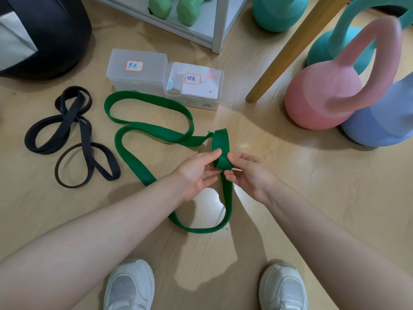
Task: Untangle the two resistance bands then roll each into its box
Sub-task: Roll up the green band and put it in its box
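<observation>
A long green resistance band [147,135] lies in loops on the wooden floor. One end of it is folded into a small curl between my hands. My left hand [196,171] pinches that curl from the left, and my right hand [248,173] pinches it from the right. The black resistance band [82,135] lies apart at the left in twisted loops, touching neither hand. Two translucent plastic boxes stand at the back, lids closed: the left box [136,70] and the right box [196,86], each with a red-edged label.
Pink [324,97], blue [384,121] and teal kettlebells [279,12] stand at the right. A wooden leg [288,50] slants down beside them. A grey shelf with green dumbbells [190,10] is behind the boxes, a dark bag [40,36] at top left. My white shoes [129,285] are at the bottom.
</observation>
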Available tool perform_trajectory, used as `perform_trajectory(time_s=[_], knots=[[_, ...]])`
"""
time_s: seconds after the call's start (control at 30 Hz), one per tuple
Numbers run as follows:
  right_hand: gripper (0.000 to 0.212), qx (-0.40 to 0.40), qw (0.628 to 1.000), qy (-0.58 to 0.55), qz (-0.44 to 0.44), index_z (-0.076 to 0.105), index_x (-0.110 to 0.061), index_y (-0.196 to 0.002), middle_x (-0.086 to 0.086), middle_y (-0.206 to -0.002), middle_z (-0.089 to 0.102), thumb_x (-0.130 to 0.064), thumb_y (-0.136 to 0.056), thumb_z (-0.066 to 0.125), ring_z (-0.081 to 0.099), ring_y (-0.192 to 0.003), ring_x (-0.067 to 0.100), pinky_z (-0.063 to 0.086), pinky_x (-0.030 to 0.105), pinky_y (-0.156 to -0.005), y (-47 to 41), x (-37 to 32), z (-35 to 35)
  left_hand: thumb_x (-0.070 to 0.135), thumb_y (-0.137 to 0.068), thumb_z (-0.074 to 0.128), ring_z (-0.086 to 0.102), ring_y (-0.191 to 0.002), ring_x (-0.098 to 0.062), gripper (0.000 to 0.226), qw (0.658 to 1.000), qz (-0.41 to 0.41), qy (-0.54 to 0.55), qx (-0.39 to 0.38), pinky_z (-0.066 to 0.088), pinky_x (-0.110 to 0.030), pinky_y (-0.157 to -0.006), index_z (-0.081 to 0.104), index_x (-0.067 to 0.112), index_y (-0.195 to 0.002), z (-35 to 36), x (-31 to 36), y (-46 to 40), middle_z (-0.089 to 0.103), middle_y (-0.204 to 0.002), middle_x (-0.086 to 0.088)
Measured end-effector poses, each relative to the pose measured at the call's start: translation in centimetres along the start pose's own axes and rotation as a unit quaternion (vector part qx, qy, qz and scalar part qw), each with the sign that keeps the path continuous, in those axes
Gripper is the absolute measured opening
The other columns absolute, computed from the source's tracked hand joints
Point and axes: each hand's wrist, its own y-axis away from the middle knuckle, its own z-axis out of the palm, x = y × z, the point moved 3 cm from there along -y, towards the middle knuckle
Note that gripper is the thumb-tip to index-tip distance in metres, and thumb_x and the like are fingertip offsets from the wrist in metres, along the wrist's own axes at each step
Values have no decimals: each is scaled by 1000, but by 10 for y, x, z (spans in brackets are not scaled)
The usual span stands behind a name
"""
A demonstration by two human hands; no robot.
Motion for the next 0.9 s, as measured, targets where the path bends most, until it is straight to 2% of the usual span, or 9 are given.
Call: perform_trajectory(time_s=[0.1,0.2,0.3,0.4,0.53,0.63,0.7,0.8,0.9], knots=[[21,25,998,-55,36,61,0,-101,7,-75,61,-17,-93,53,56,-52,10,52,15,-50,0,-1,2,14,-89,58,63,-102,-11,26,997,80,-9,-13,47,-23,-88,58,17,-115,6,-3,3,67,-109,-1],[22,18,991,-108,76,63,-5,-97,1,-67,63,-23,-94,51,58,-48,7,50,16,-48,1,2,12,5,-87,60,65,-94,-7,28,983,176,-36,47,50,-13,-80,59,17,-112,12,-4,8,69,-104,3],[24,3,991,-94,92,64,-16,-93,-7,-63,64,-34,-94,48,58,-57,5,44,18,-54,2,9,24,7,-87,60,65,-90,-7,24,971,219,-16,91,50,-9,-71,60,16,-109,11,0,13,69,-102,0],[24,8,996,-20,83,65,-18,-95,-5,-76,61,-38,-92,52,55,-68,9,42,22,-59,0,12,31,10,-87,60,67,-89,-10,16,968,224,-19,109,52,-13,-72,63,17,-102,0,3,17,70,-98,-1],[33,95,966,239,10,63,-3,-88,3,-78,59,-36,-87,61,53,-72,17,46,27,-64,-4,3,23,9,-87,61,67,-94,-16,17,972,196,-80,103,53,-27,-84,62,15,-102,-26,8,15,70,-101,-4],[20,132,891,396,-179,59,-11,-101,2,-97,59,-23,-86,62,54,-90,18,47,30,-79,-11,-16,12,9,-86,62,65,-93,-14,17,973,152,-134,112,53,-26,-84,62,21,-99,-48,18,13,68,-100,0],[40,40,809,524,-262,50,-21,-124,1,-133,48,-15,-86,61,44,-120,17,35,25,-99,-15,-20,18,11,-85,63,66,-90,-15,21,966,127,-192,118,54,-28,-83,64,21,-103,-62,19,17,69,-99,0],[71,-114,701,652,-266,26,-27,-145,-2,-157,9,-14,-84,63,10,-143,21,14,36,-117,-28,-5,31,10,-84,63,65,-83,-14,22,952,99,-265,116,54,-22,-78,66,20,-103,-81,11,31,71,-96,-3],[79,-211,554,762,-260,23,-29,-145,-4,-158,-4,-35,-80,67,-4,-145,22,15,49,-116,-47,20,47,7,-84,61,63,-77,-12,20,950,82,-281,111,50,-18,-67,67,17,-100,-101,-1,46,72,-93,-7]])
